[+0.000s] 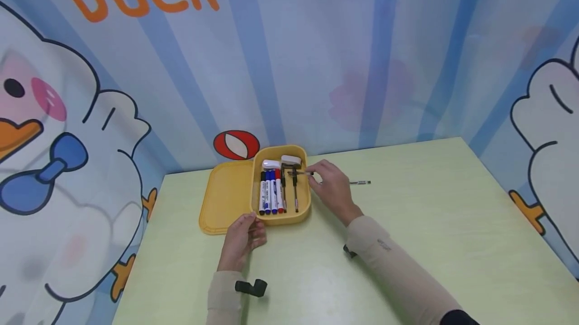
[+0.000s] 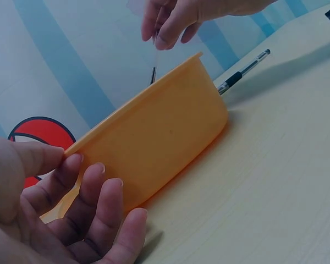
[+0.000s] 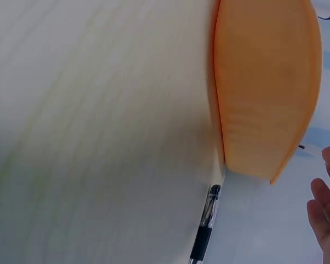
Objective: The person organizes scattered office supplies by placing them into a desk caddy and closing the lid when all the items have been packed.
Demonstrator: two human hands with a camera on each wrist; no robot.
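Note:
A yellow plastic box (image 1: pixel 289 220) stands on the table, and my left hand (image 1: pixel 244 238) pinches its rim at the near left corner between thumb and index finger. My right hand (image 1: pixel 332 189) holds a slim pen (image 1: pixel 300 173) in its fingertips over the box's right side. Inside the box lie several whiteboard markers (image 1: pixel 271 192) with black, blue and red caps, side by side. Right of them are black gel pens (image 1: pixel 296 194). Two white, rounded pieces (image 1: pixel 271 164) sit at the far end; their kind is unclear.
The yellow lid (image 1: pixel 226 197) lies flat, left of the box. Another gel pen (image 3: pixel 202 236) lies on the table (image 1: pixel 429 224), to the right of the box and partly behind my right hand in the head view. A cartoon-printed backdrop (image 1: pixel 303 64) rises behind the table.

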